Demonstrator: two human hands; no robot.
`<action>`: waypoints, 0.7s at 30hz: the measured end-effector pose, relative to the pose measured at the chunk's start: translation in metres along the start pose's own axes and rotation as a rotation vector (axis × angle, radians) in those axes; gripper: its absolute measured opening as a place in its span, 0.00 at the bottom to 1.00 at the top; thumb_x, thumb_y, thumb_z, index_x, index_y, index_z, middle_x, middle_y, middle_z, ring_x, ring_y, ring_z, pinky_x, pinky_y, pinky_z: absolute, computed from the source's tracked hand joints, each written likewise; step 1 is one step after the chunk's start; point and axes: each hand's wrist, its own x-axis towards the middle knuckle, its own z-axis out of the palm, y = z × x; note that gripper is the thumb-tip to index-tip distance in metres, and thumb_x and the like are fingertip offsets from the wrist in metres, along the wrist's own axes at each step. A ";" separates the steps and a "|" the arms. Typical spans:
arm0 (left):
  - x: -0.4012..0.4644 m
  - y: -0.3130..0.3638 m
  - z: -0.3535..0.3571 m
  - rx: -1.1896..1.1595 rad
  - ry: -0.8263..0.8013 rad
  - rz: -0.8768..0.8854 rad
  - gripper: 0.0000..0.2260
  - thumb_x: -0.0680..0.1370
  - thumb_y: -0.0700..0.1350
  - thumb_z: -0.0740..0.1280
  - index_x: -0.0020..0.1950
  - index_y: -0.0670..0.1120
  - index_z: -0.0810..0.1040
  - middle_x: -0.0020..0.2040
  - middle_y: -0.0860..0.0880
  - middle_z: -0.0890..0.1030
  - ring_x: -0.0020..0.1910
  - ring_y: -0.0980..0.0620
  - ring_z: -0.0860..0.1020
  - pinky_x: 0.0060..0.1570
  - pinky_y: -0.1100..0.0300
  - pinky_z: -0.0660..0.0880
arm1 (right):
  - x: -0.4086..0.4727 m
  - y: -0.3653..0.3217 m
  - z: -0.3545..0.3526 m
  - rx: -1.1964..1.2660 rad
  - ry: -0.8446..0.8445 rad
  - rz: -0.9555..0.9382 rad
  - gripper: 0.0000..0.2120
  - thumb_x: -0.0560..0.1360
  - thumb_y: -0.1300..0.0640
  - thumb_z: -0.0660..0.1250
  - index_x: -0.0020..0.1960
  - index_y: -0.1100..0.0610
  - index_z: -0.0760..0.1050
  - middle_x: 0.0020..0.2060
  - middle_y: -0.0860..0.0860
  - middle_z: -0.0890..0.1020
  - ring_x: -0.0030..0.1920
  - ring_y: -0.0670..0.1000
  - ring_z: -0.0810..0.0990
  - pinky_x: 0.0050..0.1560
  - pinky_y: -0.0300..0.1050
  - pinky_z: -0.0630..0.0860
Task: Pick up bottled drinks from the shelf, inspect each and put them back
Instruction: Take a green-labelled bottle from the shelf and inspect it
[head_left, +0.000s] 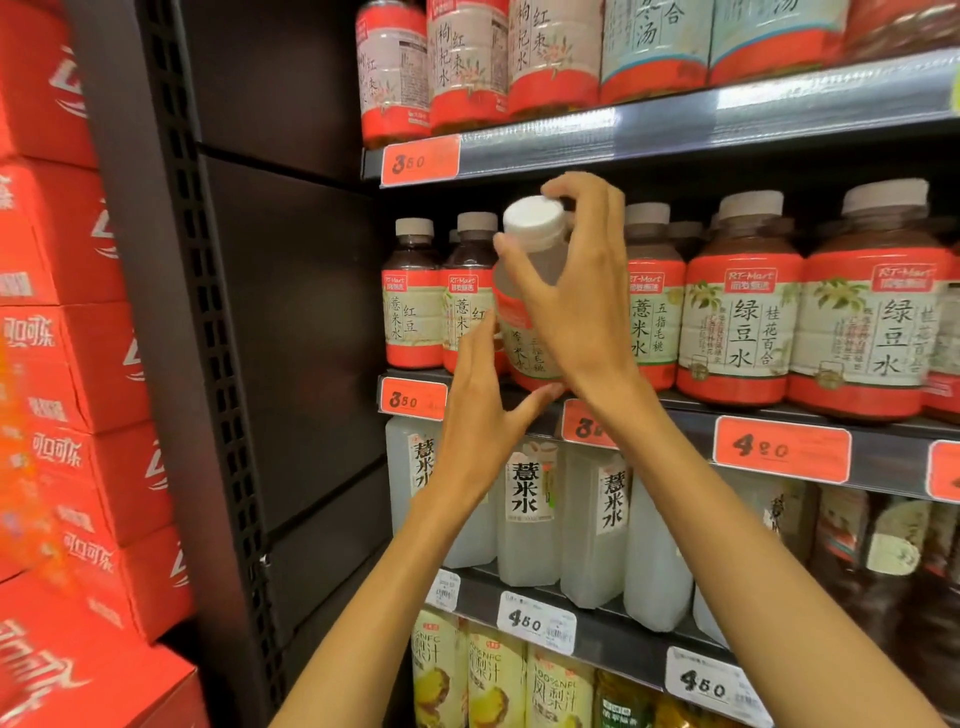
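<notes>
At frame centre, the right hand (576, 291) gripped a white-capped bottle (530, 312) by its neck, while the left hand (480, 415), fingers spread, touched its base.

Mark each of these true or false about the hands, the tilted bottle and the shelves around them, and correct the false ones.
1. The right hand holds the tilted clear plastic bottle with the white cap and red label near its neck. True.
2. That bottle's cap is off. False: the white cap is on.
3. The left hand grips a second bottle. False: its fingers are straight, with the thumb touching the tilted bottle's base.
4. The orange price tag under the large green-bean drink bottles reads 4.20. True.
5. The stacked red cardboard cartons stand to the right of the shelves. False: they are on the left.
</notes>
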 end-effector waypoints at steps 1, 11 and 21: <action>-0.002 0.001 0.001 -0.022 0.007 -0.011 0.38 0.71 0.45 0.75 0.76 0.41 0.59 0.71 0.45 0.69 0.69 0.48 0.69 0.67 0.51 0.68 | -0.001 -0.002 -0.003 0.057 -0.037 0.067 0.21 0.74 0.54 0.71 0.62 0.61 0.69 0.57 0.54 0.74 0.54 0.49 0.76 0.52 0.41 0.74; -0.046 0.016 -0.022 -0.417 -0.123 -0.201 0.29 0.66 0.55 0.73 0.66 0.54 0.69 0.58 0.56 0.80 0.58 0.58 0.79 0.52 0.62 0.78 | -0.020 -0.020 -0.033 0.587 -0.170 0.364 0.11 0.76 0.58 0.69 0.57 0.57 0.72 0.48 0.56 0.83 0.46 0.50 0.83 0.47 0.44 0.80; -0.113 0.032 -0.039 -0.663 -0.330 -0.462 0.39 0.65 0.70 0.70 0.66 0.44 0.75 0.59 0.46 0.82 0.58 0.46 0.81 0.54 0.57 0.78 | -0.051 -0.005 -0.046 1.060 -0.653 0.836 0.18 0.67 0.42 0.68 0.46 0.55 0.83 0.45 0.54 0.85 0.48 0.52 0.84 0.48 0.45 0.79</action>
